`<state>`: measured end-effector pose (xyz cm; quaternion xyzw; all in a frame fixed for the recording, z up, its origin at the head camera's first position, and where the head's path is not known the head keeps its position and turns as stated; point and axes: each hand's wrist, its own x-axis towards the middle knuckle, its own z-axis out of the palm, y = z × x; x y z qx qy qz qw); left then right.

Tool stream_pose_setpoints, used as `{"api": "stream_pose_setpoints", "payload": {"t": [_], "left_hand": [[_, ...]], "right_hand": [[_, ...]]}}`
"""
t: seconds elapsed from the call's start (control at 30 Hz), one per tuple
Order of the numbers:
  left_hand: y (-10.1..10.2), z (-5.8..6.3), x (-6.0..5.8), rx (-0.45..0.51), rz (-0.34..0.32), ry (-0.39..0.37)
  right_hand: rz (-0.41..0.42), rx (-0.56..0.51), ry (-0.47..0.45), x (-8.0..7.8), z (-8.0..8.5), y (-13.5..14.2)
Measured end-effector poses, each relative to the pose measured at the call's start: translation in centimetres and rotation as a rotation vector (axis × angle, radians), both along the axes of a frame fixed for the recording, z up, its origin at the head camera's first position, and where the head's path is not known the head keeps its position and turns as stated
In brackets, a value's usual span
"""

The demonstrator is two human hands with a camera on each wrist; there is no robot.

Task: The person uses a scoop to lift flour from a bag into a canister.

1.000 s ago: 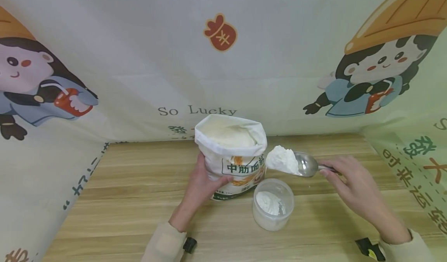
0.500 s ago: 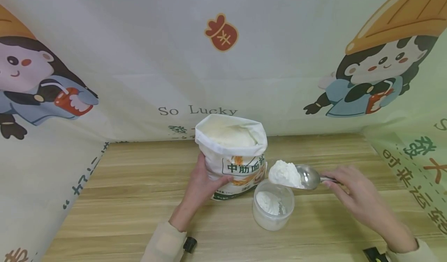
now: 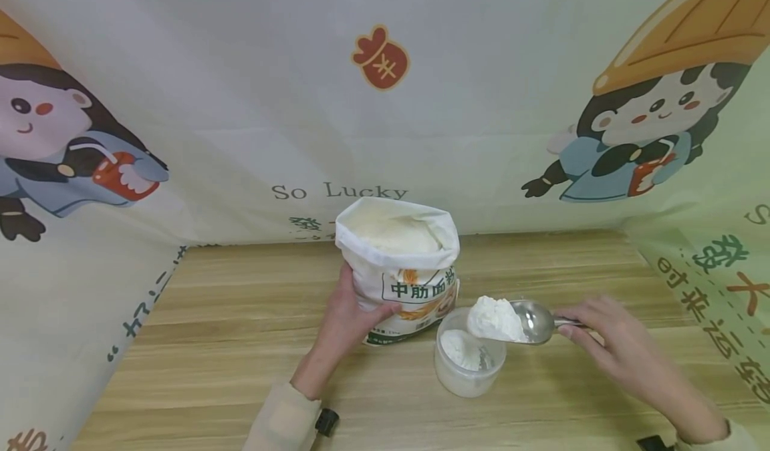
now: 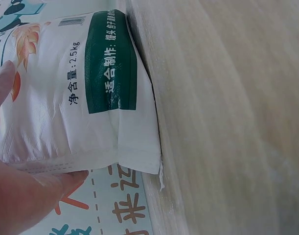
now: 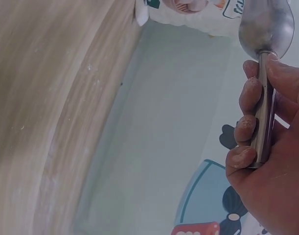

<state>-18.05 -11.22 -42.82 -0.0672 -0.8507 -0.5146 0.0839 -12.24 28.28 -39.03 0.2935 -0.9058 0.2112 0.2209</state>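
A white flour bag (image 3: pixel 397 284), its top rolled open and flour (image 3: pixel 391 234) showing inside, stands upright on the table. My left hand (image 3: pixel 351 314) grips its left side, the thumb across the printed front; in the left wrist view the bag (image 4: pixel 46 117) fills the left half. By its handle, my right hand (image 3: pixel 619 344) holds a metal scoop (image 3: pixel 537 322) heaped with white flour. In the right wrist view the fingers wrap round the scoop's handle (image 5: pixel 264 122). The heap hangs over the right rim of a clear round plastic tub (image 3: pixel 469 381), which has some flour in it.
The wooden table (image 3: pixel 216 344) reaches back to a printed cloth (image 3: pixel 252 137) hung behind and along both sides. The tub stands just in front of the bag's right corner. Specks of flour dot the wood in the right wrist view.
My right hand has brought the loaded scoop down and slightly right, from beside the bag to over the tub's rim. The left hand, bag and tub stay where they were.
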Motion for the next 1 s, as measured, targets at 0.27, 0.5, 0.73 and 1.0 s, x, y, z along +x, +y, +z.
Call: {"api": "stream_pose_setpoints", "payload": {"t": [0.27, 0.5, 0.73, 1.0], "left_hand": [[-0.02, -0.12, -0.04, 0.001, -0.001, 0.008], [0.00, -0.10, -0.07, -0.005, 0.003, -0.004], [-0.02, -0.19, -0.15, -0.009, 0.000, 0.002], [-0.05, -0.19, -0.08, -0.006, -0.002, 0.005]], "right_hand": [[0.025, 0.031, 0.036, -0.15, -0.22, 0.27], [0.036, 0.070, 0.066, -0.31, -0.24, 0.24], [0.057, 0.093, 0.091, -0.40, -0.04, 0.30], [0.075, 0.130, 0.106, -0.55, 0.46, 0.27]]}}
